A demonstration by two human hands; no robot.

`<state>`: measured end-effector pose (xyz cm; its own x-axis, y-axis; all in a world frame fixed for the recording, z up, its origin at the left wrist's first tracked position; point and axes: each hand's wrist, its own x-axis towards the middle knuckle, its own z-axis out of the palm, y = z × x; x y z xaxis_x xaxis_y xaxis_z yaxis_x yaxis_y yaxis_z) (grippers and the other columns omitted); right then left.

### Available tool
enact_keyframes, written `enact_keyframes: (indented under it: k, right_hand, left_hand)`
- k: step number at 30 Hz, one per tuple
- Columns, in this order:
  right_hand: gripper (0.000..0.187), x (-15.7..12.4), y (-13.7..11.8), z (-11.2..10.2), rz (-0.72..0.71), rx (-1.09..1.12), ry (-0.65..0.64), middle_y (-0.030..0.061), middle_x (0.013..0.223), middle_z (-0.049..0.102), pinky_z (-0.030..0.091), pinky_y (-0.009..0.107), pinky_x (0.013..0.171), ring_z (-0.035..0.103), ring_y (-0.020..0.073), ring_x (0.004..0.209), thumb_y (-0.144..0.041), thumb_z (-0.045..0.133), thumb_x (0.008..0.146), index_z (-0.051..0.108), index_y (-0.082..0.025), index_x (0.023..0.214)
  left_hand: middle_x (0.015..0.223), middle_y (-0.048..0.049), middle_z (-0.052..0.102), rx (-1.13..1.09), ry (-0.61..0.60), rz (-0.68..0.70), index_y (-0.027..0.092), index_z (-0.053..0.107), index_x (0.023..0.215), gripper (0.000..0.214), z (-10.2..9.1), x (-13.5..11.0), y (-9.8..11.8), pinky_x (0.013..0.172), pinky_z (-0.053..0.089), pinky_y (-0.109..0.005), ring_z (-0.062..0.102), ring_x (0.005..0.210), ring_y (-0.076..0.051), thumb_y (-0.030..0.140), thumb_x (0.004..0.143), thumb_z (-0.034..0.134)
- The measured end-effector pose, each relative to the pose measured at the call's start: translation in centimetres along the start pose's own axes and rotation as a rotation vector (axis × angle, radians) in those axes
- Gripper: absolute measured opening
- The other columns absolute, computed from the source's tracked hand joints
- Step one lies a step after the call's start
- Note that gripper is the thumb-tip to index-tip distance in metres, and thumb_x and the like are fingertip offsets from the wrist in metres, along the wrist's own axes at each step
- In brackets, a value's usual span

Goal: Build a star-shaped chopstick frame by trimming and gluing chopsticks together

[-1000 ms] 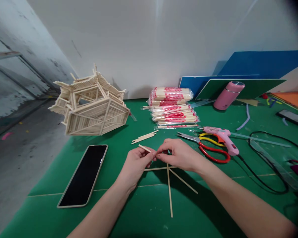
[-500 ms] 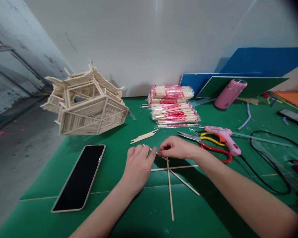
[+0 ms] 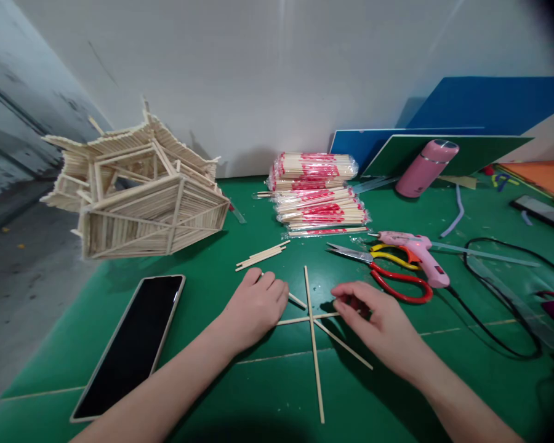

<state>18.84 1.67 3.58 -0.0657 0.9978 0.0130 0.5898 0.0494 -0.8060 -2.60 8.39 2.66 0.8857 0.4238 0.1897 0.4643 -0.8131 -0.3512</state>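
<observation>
Thin wooden chopsticks form a cross on the green table, with a long upright chopstick (image 3: 314, 360) over a sideways one (image 3: 293, 322). A diagonal chopstick (image 3: 346, 346) runs from the crossing toward the lower right. Left of the crossing, my left hand (image 3: 258, 307) is closed on a short chopstick (image 3: 297, 301), whose end points at the joint. My right hand (image 3: 373, 320) hovers over the right end of the sideways chopstick, its fingers curled but apart, holding nothing I can see. A few loose sticks (image 3: 261, 256) lie beyond my left hand.
Red-handled scissors (image 3: 399, 283) and a pink glue gun (image 3: 415, 249) lie to the right, near a black cable (image 3: 498, 341). Wrapped chopstick bundles (image 3: 321, 200) sit behind. A stick-built model house (image 3: 152, 197) and a phone (image 3: 129, 347) are left; a pink bottle (image 3: 425, 169) leans at the back.
My right hand has moved away from the stick in my left hand, toward the right and nearer me, and its fingers have opened. The upper end of the upright chopstick is now uncovered.
</observation>
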Motion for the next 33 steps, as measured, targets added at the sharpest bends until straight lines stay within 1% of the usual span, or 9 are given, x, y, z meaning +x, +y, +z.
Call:
enact_keyframes:
  k: [2,4,6,9,16,25,33]
  right_hand:
    - [0.021,-1.3,0.5,0.9,-0.059,-0.057,0.043,0.0046,0.096,0.056,0.043,0.029,0.076,0.052,0.0164,0.087,-0.024,0.049,0.080,0.053,-0.022,0.100]
    - [0.025,-1.9,0.8,1.4,-0.123,-0.114,0.074,0.0061,0.100,0.053,0.041,0.032,0.081,0.049,0.0180,0.094,-0.022,0.049,0.079,0.053,-0.022,0.104]
    - [0.025,-1.9,1.1,1.7,-0.163,-0.148,0.082,0.0065,0.099,0.053,0.041,0.032,0.080,0.048,0.0184,0.093,-0.021,0.049,0.080,0.055,-0.021,0.104]
    - [0.023,-1.6,1.4,1.9,-0.187,-0.157,0.053,0.0058,0.094,0.053,0.042,0.032,0.076,0.049,0.0178,0.088,-0.020,0.047,0.081,0.057,-0.022,0.101]
    - [0.020,-1.4,1.8,2.3,-0.177,-0.145,0.031,0.0048,0.089,0.055,0.041,0.031,0.072,0.050,0.0168,0.084,-0.019,0.046,0.082,0.060,-0.023,0.096]
    - [0.020,-1.3,1.5,2.4,-0.168,-0.190,0.015,0.0046,0.088,0.057,0.039,0.033,0.068,0.052,0.0183,0.082,-0.021,0.046,0.081,0.061,-0.025,0.094]
    - [0.022,-1.5,0.9,2.3,-0.164,-0.238,-0.012,0.0047,0.091,0.057,0.037,0.034,0.071,0.051,0.0199,0.086,-0.025,0.054,0.076,0.058,-0.025,0.098]
  left_hand:
    - [0.067,-0.0046,0.053,-0.002,-0.011,0.021,0.010,0.057,0.089,0.019,0.1,0.0,0.1,0.063,0.027,-0.035,0.044,0.065,-0.018,0.011,0.082,0.039]
    - [0.068,-0.0048,0.053,-0.001,-0.016,0.038,0.010,0.057,0.090,0.019,0.1,0.0,0.1,0.064,0.027,-0.035,0.045,0.066,-0.018,0.010,0.081,0.039]
    - [0.067,-0.0047,0.053,0.003,-0.017,0.052,0.010,0.057,0.089,0.019,0.1,-0.1,0.2,0.064,0.027,-0.035,0.045,0.066,-0.018,0.009,0.081,0.040]
    - [0.067,-0.0044,0.054,0.000,-0.025,0.079,0.011,0.058,0.087,0.018,0.1,-0.1,0.1,0.063,0.027,-0.035,0.045,0.066,-0.018,0.009,0.081,0.041]
    - [0.069,-0.0046,0.055,-0.016,-0.015,0.118,0.010,0.057,0.088,0.018,0.3,0.0,0.0,0.062,0.026,-0.034,0.045,0.066,-0.018,0.009,0.080,0.041]
    - [0.067,-0.0047,0.055,-0.056,-0.028,0.115,0.010,0.056,0.090,0.018,0.4,0.1,0.2,0.061,0.026,-0.033,0.045,0.064,-0.017,0.009,0.081,0.041]
    - [0.069,-0.0047,0.055,-0.086,-0.077,0.134,0.011,0.057,0.088,0.017,0.1,0.5,0.7,0.061,0.027,-0.034,0.047,0.065,-0.019,0.010,0.080,0.042]
